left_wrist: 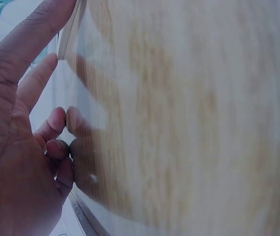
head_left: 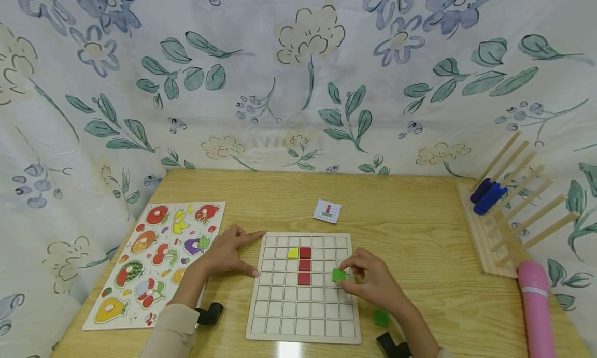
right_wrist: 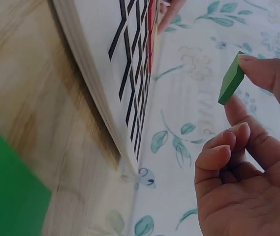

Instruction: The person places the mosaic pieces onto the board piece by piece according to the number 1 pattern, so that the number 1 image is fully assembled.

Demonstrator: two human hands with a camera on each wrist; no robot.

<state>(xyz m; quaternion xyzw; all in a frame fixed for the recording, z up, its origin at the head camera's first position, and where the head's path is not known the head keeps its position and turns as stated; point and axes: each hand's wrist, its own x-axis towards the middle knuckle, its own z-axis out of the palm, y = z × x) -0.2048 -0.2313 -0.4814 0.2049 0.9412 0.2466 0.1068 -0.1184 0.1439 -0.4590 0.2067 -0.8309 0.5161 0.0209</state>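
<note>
Between thumb and forefinger, my right hand (head_left: 375, 277) pinches a green square tile (head_left: 339, 275), tilted over the right part of a wooden grid board (head_left: 304, 327). In the right wrist view this tile (right_wrist: 232, 78) appears apart from the board. On the board lie three red square tiles (head_left: 304, 265) in a column, with a yellow curved-edge tile (head_left: 293, 253) left of the top one. My left hand (head_left: 226, 252) rests on the table at the board's left side, forefinger and thumb stretched to its edge. Another green tile (head_left: 381, 318) lies on the table below my right hand.
A small pattern card (head_left: 327, 211) lies behind the board. At left is a fruit puzzle board (head_left: 154, 265); at right stands a wooden peg rack (head_left: 501, 259) with blue pieces on one end. A pink cylinder (head_left: 536, 306) lies at the right edge.
</note>
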